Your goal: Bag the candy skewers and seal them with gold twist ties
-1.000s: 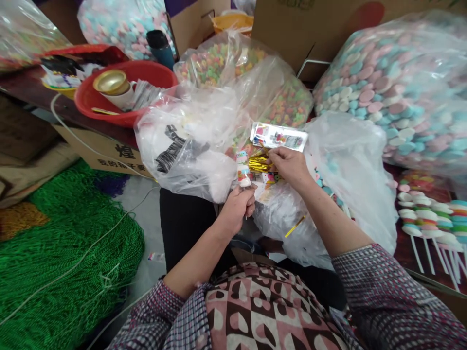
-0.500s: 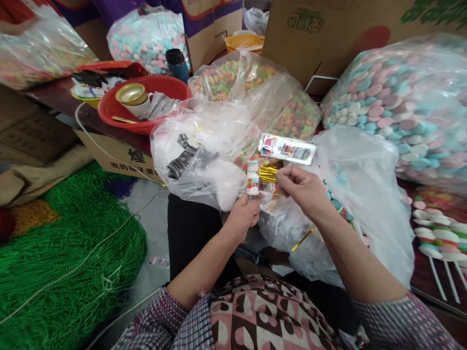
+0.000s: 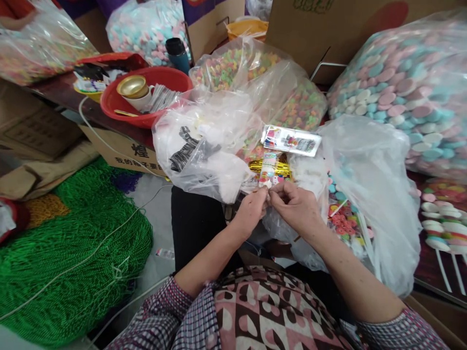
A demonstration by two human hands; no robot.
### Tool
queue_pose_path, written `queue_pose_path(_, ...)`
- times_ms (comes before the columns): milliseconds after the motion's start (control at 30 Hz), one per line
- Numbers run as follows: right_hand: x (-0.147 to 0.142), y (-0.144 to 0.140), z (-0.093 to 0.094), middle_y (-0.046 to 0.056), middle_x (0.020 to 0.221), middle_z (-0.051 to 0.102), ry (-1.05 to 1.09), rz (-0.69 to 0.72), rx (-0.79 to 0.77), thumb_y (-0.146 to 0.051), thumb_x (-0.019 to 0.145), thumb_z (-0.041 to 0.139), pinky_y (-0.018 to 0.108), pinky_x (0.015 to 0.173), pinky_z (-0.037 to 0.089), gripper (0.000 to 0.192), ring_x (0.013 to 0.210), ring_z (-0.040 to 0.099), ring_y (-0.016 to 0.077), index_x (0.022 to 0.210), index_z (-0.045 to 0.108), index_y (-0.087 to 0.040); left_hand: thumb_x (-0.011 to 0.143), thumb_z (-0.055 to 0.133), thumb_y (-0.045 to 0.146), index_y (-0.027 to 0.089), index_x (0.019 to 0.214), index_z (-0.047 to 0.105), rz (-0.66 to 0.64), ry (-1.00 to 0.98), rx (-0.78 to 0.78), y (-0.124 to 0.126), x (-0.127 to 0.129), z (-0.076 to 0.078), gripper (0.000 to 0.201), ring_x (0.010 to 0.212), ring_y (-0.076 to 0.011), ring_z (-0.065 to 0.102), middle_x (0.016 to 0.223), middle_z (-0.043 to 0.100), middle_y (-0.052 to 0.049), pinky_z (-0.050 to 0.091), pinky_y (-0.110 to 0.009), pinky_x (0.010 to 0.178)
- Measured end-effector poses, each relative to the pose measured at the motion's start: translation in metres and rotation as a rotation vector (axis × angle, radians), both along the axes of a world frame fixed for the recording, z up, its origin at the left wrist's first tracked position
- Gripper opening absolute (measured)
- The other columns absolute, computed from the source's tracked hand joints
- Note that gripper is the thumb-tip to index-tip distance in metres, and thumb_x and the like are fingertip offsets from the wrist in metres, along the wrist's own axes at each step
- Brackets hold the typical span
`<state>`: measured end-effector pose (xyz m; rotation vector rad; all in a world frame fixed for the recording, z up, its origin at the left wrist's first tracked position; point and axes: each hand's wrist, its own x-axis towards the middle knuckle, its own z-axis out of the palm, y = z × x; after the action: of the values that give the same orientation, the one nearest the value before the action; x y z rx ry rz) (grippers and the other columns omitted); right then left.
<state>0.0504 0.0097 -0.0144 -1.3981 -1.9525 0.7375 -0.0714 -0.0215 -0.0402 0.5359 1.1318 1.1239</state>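
My left hand is closed around the gathered lower end of a candy in a clear printed wrapper, which stands upright above the fingers. Against the left fingertips, just under the candy, my right hand is closed in a pinch. What it pinches is too small and hidden to make out. Behind the candy lies a bundle of gold twist ties. A stack of flat printed wrappers rests beyond them on the plastic bags.
A red basin holds a gold bowl and striped packets. Bags of gummy candy and pastel marshmallows stand behind. At right lie marshmallow skewers; an open bag is nearer. Green cord covers the floor at left.
My right hand has moved from the gold twist ties left and down to the candy's lower end, meeting my left hand. The left hand has shifted slightly right with the candy.
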Motion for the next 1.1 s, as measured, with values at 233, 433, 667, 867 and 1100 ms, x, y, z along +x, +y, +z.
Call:
queue_pose_path(233,-0.002,-0.006,-0.006,0.002,0.073,0.073,0.103,0.093,-0.032,-0.027,0.085,0.056,0.027,0.062,0.049,0.017,0.064,0.065,0.0159,0.079,0.071,-0.021,0.078,0.064,0.069,0.018,0.077,0.050,0.073,-0.051,0.110,-0.002,0.003,-0.002,0.054,0.046,-0.0042,0.028,0.055,0.033,0.009,0.017,-0.020,0.043)
queue_pose_path(433,0.002,-0.008,-0.004,0.003,0.076,0.074,0.190,0.049,-0.035,-0.031,0.084,0.061,0.029,0.066,0.050,0.017,0.069,0.066,0.0170,0.079,0.073,-0.020,0.079,0.069,0.062,0.017,0.079,0.052,0.106,-0.084,0.092,-0.001,0.002,-0.004,0.048,0.045,-0.0032,0.030,0.055,0.037,0.009,0.018,-0.017,0.040)
queue_pose_path(667,0.004,-0.012,0.002,0.001,0.068,0.069,0.222,-0.073,-0.077,-0.031,0.082,0.062,0.028,0.060,0.044,0.015,0.061,0.057,0.0140,0.076,0.070,-0.019,0.073,0.075,0.061,0.017,0.074,0.049,0.051,-0.267,0.073,-0.001,0.002,0.006,0.052,0.042,-0.0006,0.028,0.059,0.041,0.008,0.018,-0.013,0.036)
queue_pose_path(867,0.008,-0.009,-0.004,-0.003,0.058,0.058,0.504,-0.039,-0.354,-0.044,0.076,0.075,0.025,0.052,0.039,0.026,0.053,0.047,0.0107,0.070,0.066,-0.020,0.078,0.069,0.065,0.016,0.064,0.046,-0.085,-0.358,0.066,-0.005,-0.003,0.015,0.055,0.037,-0.0005,0.023,0.049,0.031,0.010,0.020,-0.012,0.035)
queue_pose_path(1100,0.029,-0.006,-0.004,0.003,0.106,0.076,0.666,0.204,-0.484,-0.052,0.071,0.084,0.039,0.095,0.053,0.042,0.101,0.069,0.0223,0.104,0.075,-0.029,0.077,0.072,0.060,0.014,0.060,0.052,-0.486,-0.506,0.035,-0.011,-0.014,0.023,0.053,0.035,-0.0008,0.023,0.048,0.033,0.009,0.020,-0.014,0.032)
